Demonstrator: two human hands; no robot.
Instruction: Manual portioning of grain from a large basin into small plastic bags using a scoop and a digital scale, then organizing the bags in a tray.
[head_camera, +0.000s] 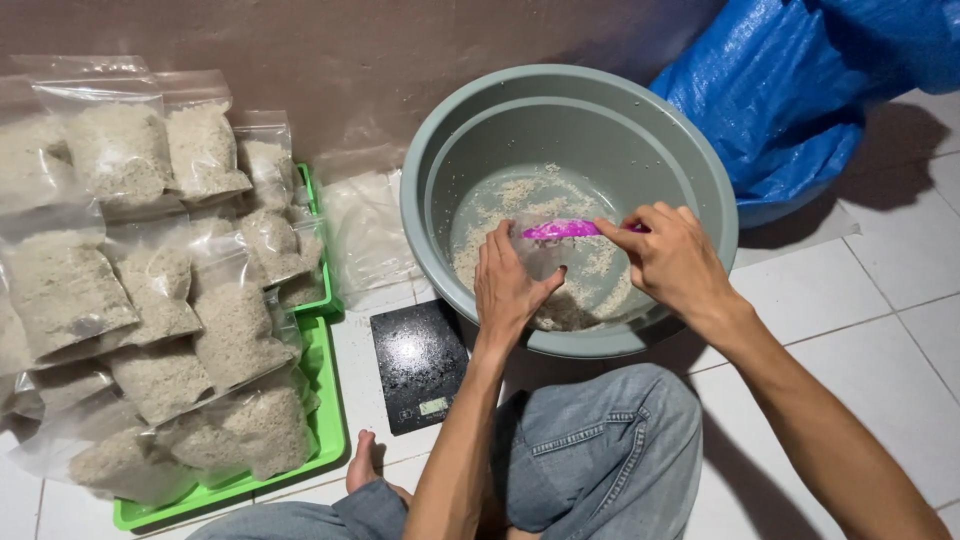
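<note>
Inside basin, hands crowded, scoop low

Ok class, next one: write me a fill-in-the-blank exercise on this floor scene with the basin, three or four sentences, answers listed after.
1. The right hand holds a pink ____ over the grey basin.
2. The left hand holds a small clear ____ inside the basin.
3. The black scale lies on the white ____ floor.
4. The filled bags are stacked on a ____ tray.

Answers: scoop; bag; tiled; green
</note>
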